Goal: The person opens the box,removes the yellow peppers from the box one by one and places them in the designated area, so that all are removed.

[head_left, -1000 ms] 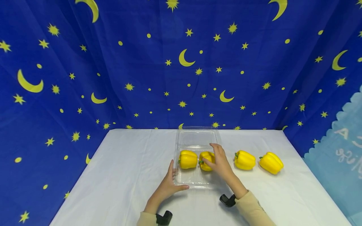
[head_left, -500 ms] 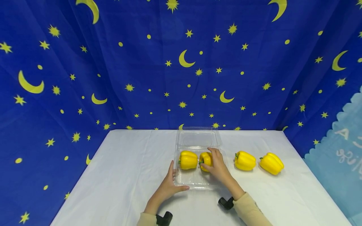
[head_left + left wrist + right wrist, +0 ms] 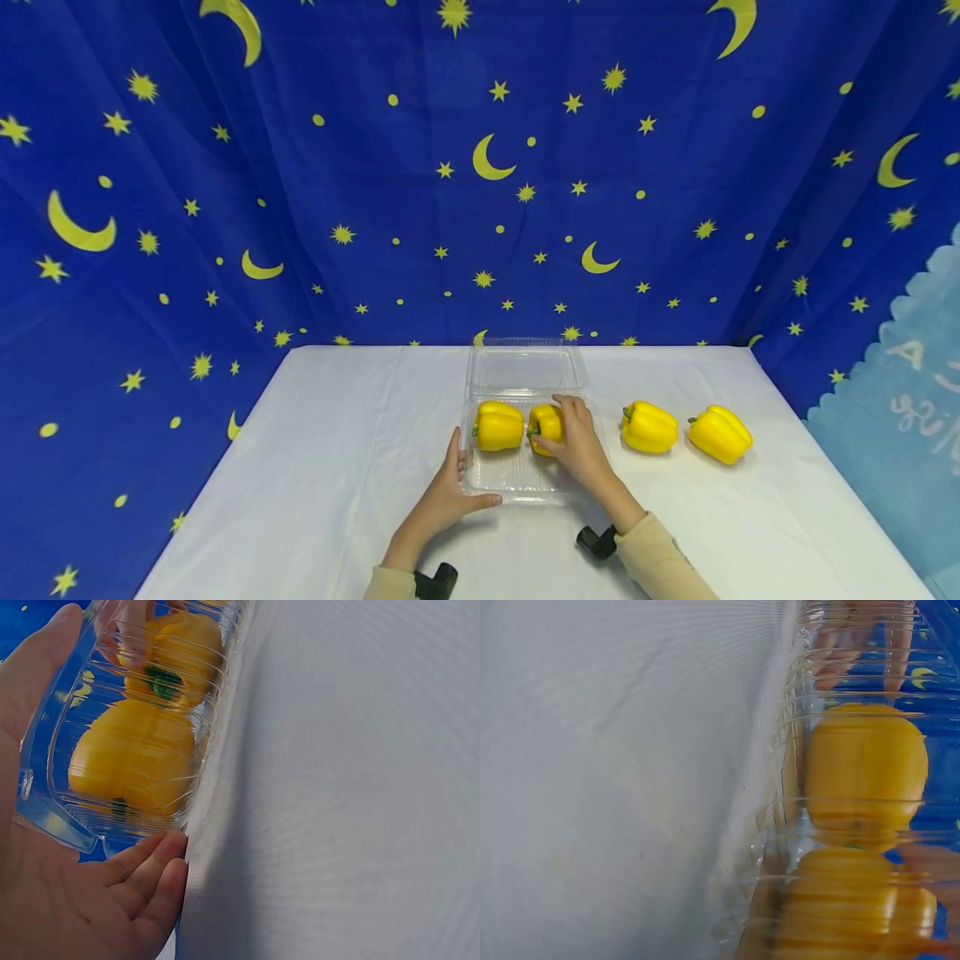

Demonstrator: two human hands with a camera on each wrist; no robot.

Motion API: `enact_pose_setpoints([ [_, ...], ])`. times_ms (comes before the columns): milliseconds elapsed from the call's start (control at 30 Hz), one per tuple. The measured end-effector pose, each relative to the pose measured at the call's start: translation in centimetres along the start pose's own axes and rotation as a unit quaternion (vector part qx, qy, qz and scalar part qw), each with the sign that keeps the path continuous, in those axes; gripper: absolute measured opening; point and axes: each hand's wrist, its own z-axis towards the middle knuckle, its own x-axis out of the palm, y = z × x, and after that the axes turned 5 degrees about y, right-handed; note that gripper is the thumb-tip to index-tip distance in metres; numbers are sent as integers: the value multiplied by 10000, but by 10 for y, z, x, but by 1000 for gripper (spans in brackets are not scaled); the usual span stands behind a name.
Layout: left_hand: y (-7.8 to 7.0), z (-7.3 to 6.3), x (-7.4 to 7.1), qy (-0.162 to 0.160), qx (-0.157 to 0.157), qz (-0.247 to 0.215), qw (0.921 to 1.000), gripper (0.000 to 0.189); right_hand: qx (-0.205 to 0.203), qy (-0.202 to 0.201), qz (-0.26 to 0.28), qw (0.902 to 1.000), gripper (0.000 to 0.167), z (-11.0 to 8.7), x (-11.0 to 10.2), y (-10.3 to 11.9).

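Box of clear plastic (image 3: 487,477) sits on the white tabletop (image 3: 360,433). Its lid (image 3: 528,367) is folded back, away from the person. On the left inside the box is the first pepper (image 3: 498,427), yellow, with its green stem pointing left. Just beside it in the box is the second pepper (image 3: 545,427), and the right hand (image 3: 581,446) holds it. That grip is snug, with the thumb by the stem and the other fingers round the far side. The left hand (image 3: 442,493) is at the near left corner of the box. Its grip is loose and spread wide: the thumb reaches along the near edge, and the fingers reach up the left side. Out on the tabletop, right of the box, lies the third pepper (image 3: 649,427). The fourth pepper (image 3: 720,434) is farther right, near it but not touching, and lies at a slant. At the back hangs a blue cloth (image 3: 412,175) with yellow moons and stars.
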Motion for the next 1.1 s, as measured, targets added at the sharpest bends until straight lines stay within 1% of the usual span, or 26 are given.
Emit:
enact_pose_setpoints([
  [133,1,0,0,-14,-34,49,10000,126,-38,-20,-20,10000,72,0,2,-2],
  [367,1,-3,1,0,-60,82,9999,127,-95,-276,399,9988,67,-2,2,-2],
  [600,0,-4,1,16,-40,30,10000,126,-57,-375,498,9980,63,-3,1,-3],
  [667,0,-4,1,16,-28,27,10000,126,-148,-457,490,9976,62,-3,1,-4],
  [800,0,-4,1,5,0,57,10000,127,-458,-749,390,9954,61,-3,2,-5],
  [900,1,-3,1,2,2,85,10000,127,-619,-931,381,9930,60,-2,3,-5],
  [1100,4,1,1,-10,100,84,9999,126,-754,-1052,474,9904,61,-2,-4,0],
])
